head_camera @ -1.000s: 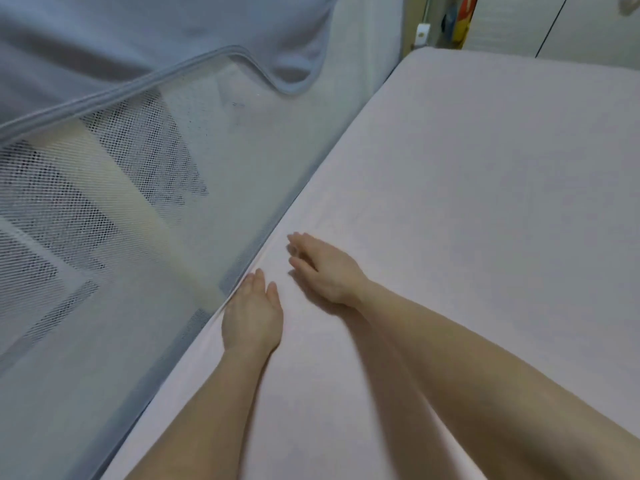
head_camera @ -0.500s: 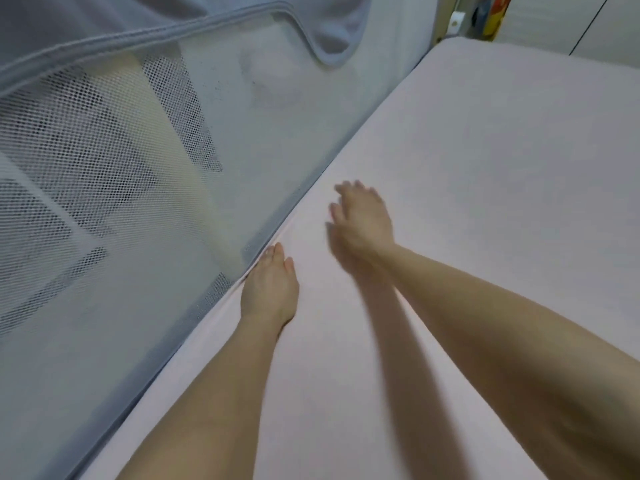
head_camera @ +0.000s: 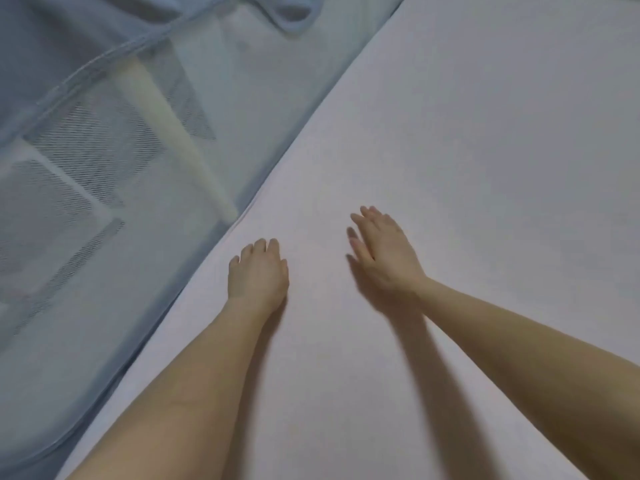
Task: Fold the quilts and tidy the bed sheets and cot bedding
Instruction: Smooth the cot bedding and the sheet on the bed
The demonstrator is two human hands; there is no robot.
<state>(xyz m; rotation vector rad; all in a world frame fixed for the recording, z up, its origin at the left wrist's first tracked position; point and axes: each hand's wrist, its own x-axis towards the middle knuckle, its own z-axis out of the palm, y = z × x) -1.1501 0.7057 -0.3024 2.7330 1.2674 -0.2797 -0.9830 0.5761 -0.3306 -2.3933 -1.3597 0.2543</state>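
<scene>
your left hand [head_camera: 258, 273] and right hand [head_camera: 382, 252] both lay flat and released, fingers straight, on the pale pink bed sheet [head_camera: 467, 168], which spread smooth across the mattress beside the grey mesh bed rail [head_camera: 97, 174].

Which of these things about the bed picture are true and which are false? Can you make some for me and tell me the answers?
1. Both hands lie on the pale bed sheet. True.
2. The right hand holds a pillow. False: it lies flat on the sheet, fingers straight, and holds nothing.
3. A mesh bed rail stands along the left side of the mattress. True.
4. The left hand grips the rail. False: it rests on the sheet near the mattress edge, apart from the rail.
5. A blue-grey quilt hangs over the top of the rail. True.
</scene>
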